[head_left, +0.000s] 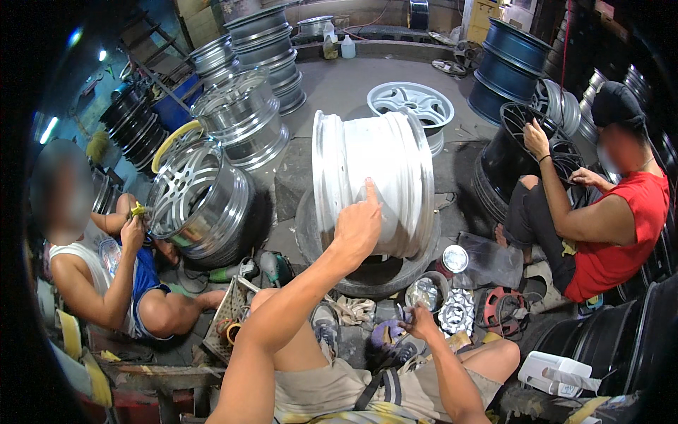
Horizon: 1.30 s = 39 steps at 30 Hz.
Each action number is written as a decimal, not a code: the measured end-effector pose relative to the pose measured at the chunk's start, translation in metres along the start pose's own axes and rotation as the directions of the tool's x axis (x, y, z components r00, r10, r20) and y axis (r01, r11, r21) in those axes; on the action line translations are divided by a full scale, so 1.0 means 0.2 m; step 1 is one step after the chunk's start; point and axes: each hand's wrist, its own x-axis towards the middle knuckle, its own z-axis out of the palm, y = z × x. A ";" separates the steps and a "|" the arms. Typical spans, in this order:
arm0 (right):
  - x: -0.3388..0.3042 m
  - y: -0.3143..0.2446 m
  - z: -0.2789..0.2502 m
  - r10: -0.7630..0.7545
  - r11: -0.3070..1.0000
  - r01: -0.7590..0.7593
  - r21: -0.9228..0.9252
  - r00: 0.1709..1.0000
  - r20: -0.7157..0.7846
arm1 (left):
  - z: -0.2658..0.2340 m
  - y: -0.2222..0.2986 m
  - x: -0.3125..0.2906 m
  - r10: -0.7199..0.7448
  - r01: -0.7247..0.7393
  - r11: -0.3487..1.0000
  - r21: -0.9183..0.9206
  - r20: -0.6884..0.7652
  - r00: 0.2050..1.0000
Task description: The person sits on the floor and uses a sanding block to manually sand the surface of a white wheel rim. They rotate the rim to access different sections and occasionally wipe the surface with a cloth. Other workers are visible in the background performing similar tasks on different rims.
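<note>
A white-coated wheel rim (374, 162) stands on edge in front of me, resting on a dark tyre (311, 237). My left hand (359, 225) reaches up to its barrel. The index finger is stretched out against the white surface, and I see nothing held in that hand. Lower right, my right hand (421, 323) is closed with the fingers pinched together. Whatever it grips is too small to make out. Just beyond it sits a round tub (443, 286), with an open can (454, 259) behind. A crumpled silvery sheet (458, 311) lies beside the tub.
People sit at left and right, each beside a wheel rim (191, 191) or black rim (519, 134). Power tools (272, 267) and a plastic crate (227, 314) lie left of my legs. A red tool (500, 308) lies right. Stacked rims (265, 60) and a silver rim (409, 102) stand farther back.
</note>
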 end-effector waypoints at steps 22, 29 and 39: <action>0.01 -0.03 -0.02 0.127 0.992 -0.124 -0.029 0.984 0.125 | -0.07 -0.04 0.22 -0.020 0.028 0.997 0.073 -0.101 0.995; 0.00 -0.01 -0.01 0.099 0.995 -0.097 -0.029 0.991 0.093 | -0.06 0.03 0.11 -0.010 0.014 0.997 0.072 -0.049 0.999; 0.00 -0.09 -0.06 0.118 0.992 -0.115 -0.043 0.991 0.070 | 0.00 0.01 0.02 0.032 -0.031 0.999 0.029 -0.046 0.998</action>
